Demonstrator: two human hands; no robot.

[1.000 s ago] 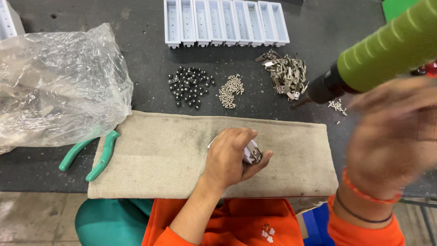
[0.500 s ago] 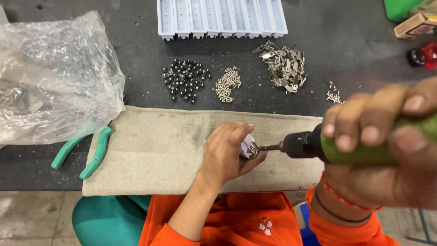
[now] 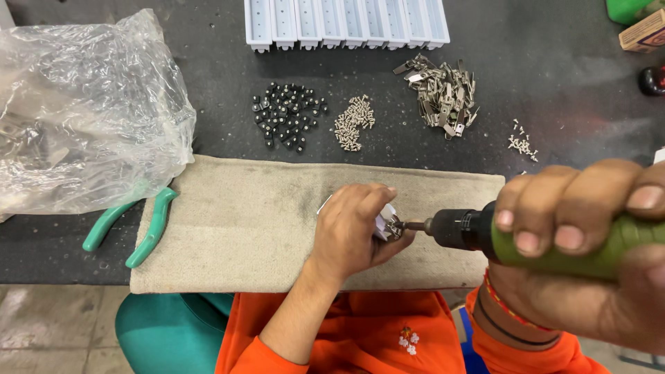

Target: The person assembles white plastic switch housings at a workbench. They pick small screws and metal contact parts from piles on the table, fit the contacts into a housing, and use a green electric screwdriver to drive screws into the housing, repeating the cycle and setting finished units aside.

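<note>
Head view only: left hand (image 3: 350,232) closed around small white part (image 3: 385,223) on beige cloth (image 3: 242,221), worktop edge. Right hand (image 3: 589,256) wrapped tight on green power screwdriver (image 3: 526,239), long axis horizontal, bit tip meeting part from right, left hand nearer. Part mostly hidden under fingers; screw unclear.

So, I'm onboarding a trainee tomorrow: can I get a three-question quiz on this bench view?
1. True or false: the right hand holds the green power screwdriver.
2. What lies under the left hand? A) beige cloth B) plastic bag C) white tray
3. Which tool lies at the cloth's left edge?

Key: 1 true. 2 A. 3 the green-handled pliers.
</note>
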